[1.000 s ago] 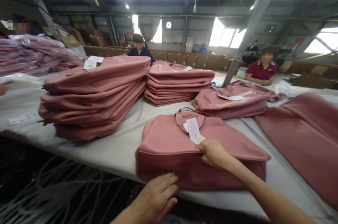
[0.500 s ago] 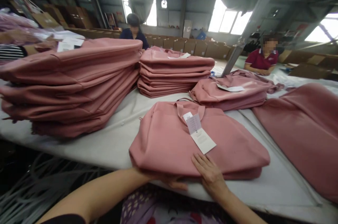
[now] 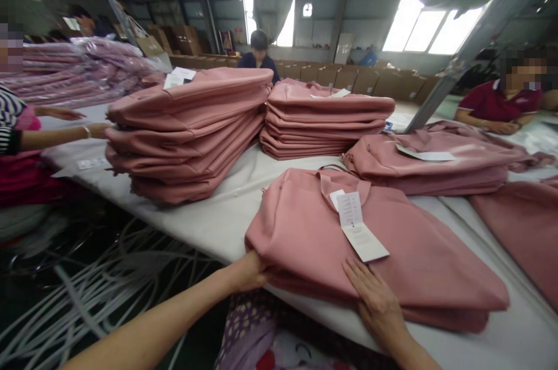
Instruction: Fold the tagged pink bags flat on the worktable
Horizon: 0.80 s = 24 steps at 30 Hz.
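Note:
Directly in front of me a pink bag [image 3: 305, 236] lies flat at the table's near edge, apparently on top of another one. A white paper tag [image 3: 365, 241] hangs from its handle and rests folded open on its upper face. My right hand [image 3: 377, 294] lies flat on the bag's near side, fingers stretched out. At the bag's left near corner is my left hand [image 3: 255, 271]; its fingers are tucked under the bag and hidden.
Stacks of pink bags stand on the white table [image 3: 209, 224]: a left stack [image 3: 187, 137], a middle stack [image 3: 326, 120] and a low right pile [image 3: 431, 166]. A person's arm [image 3: 65, 138] reaches the left stack. White straps [image 3: 108, 283] lie below.
My view has turned left, so things appear farther right. My left hand has moved from along the bag's near edge to its left corner. My right hand stays on the bag.

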Each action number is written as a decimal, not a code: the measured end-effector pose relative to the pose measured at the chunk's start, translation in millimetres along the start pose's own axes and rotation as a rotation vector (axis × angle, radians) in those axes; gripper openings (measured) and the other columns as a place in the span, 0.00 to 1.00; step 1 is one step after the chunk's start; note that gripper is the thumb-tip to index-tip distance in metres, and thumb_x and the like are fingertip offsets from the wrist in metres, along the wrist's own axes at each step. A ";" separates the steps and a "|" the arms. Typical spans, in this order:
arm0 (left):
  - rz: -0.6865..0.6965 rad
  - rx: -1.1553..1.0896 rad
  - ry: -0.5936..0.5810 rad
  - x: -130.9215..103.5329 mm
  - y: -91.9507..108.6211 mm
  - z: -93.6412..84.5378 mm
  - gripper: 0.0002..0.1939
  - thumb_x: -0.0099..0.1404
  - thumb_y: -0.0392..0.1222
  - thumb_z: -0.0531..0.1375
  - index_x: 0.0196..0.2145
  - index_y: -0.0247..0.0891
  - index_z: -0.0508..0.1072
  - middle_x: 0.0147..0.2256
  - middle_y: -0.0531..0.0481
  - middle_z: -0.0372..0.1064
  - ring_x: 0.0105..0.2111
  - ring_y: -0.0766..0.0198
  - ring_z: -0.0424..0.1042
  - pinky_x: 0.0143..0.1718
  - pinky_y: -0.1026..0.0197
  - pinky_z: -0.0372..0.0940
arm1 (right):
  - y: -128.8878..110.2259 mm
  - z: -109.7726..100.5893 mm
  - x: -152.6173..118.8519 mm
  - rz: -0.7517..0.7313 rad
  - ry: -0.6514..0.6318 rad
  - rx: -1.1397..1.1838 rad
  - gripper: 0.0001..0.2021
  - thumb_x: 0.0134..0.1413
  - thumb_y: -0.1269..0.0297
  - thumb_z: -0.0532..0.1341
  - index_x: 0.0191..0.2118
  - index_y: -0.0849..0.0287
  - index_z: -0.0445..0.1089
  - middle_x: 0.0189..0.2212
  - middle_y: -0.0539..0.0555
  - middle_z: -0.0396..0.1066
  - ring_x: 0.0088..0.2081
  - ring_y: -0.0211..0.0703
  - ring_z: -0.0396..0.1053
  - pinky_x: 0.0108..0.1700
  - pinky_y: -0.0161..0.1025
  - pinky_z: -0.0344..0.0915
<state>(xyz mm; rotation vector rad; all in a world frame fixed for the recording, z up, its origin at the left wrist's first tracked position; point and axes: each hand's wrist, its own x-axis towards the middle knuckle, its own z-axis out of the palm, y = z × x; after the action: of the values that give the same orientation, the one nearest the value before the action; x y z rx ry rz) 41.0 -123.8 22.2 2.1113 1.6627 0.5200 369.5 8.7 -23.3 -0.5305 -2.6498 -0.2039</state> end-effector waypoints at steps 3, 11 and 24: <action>-0.211 -0.066 0.137 7.5 -14.1 4.1 0.17 0.65 0.39 0.50 0.46 0.28 0.71 0.43 0.42 0.74 0.44 0.56 0.71 0.47 0.59 0.67 | -3.9 6.7 6.6 0.035 0.011 -0.001 0.41 0.44 0.81 0.47 0.67 0.57 0.41 0.60 0.53 0.58 0.61 0.46 0.55 0.59 0.49 0.55; -0.269 -0.183 0.138 28.0 -21.6 4.1 0.16 0.65 0.44 0.52 0.33 0.32 0.77 0.32 0.46 0.77 0.33 0.60 0.74 0.38 0.64 0.69 | 0.1 -8.8 37.4 0.253 -0.098 0.224 0.33 0.40 0.78 0.51 0.57 0.57 0.65 0.54 0.53 0.67 0.54 0.47 0.65 0.57 0.48 0.61; 0.194 0.043 -0.303 42.1 33.1 7.4 0.31 0.66 0.51 0.54 0.64 0.52 0.50 0.65 0.57 0.45 0.63 0.56 0.50 0.64 0.56 0.43 | 3.5 -61.5 72.5 0.308 -0.231 0.270 0.26 0.46 0.76 0.54 0.53 0.52 0.69 0.47 0.52 0.73 0.45 0.47 0.71 0.47 0.42 0.66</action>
<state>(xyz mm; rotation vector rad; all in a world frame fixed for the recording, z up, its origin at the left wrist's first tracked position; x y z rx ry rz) 81.5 -90.3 35.1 2.2643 1.3212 0.2063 333.8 22.4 63.9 -0.9017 -2.7049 0.3206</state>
